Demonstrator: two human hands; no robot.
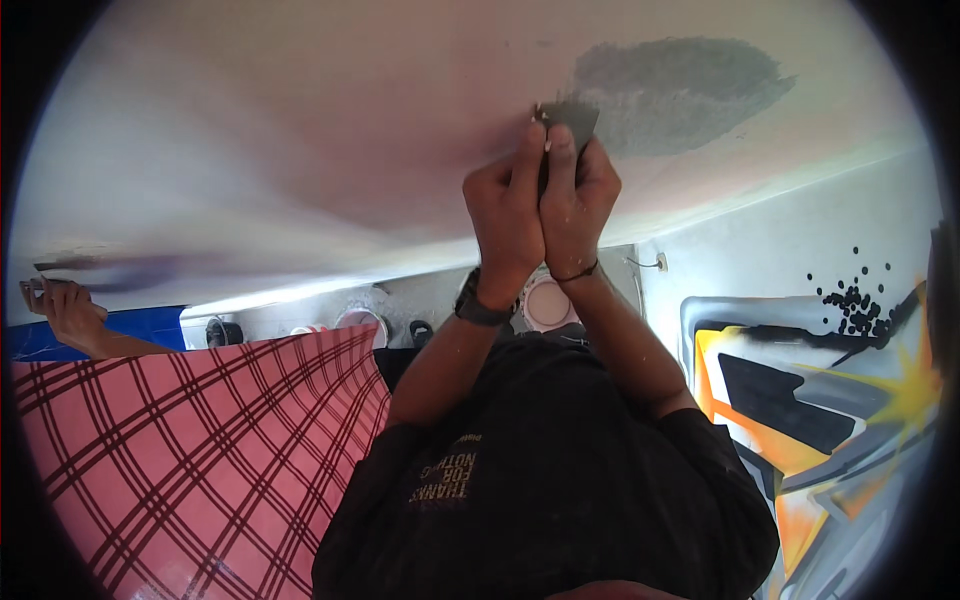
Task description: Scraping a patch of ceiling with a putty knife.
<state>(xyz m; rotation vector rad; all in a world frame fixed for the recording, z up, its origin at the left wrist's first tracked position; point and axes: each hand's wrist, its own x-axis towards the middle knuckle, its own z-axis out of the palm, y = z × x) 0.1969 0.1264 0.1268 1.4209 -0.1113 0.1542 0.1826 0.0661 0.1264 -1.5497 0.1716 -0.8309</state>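
My left hand (507, 215) and my right hand (582, 205) are side by side, raised to the pale wall. Both are closed around a dark, flat scraper (580, 115), thumbs pressed along it. Its flat end lies against the wall surface, and light crumbs cling near its left corner. The handle is mostly hidden by my fingers. Right beside the blade, a rough grey bare patch (685, 95) shows in the pale, pinkish coating. A dark watch is on my left wrist, and a thin dark band circles the right one.
Another person's hand (68, 315) works against the wall at far left, near a dark mark. A pink checked surface (200, 440) fills the lower left. Below are a round pale tub (550, 303) and a dark bucket (224, 331). A painted wall (800, 400) stands at right.
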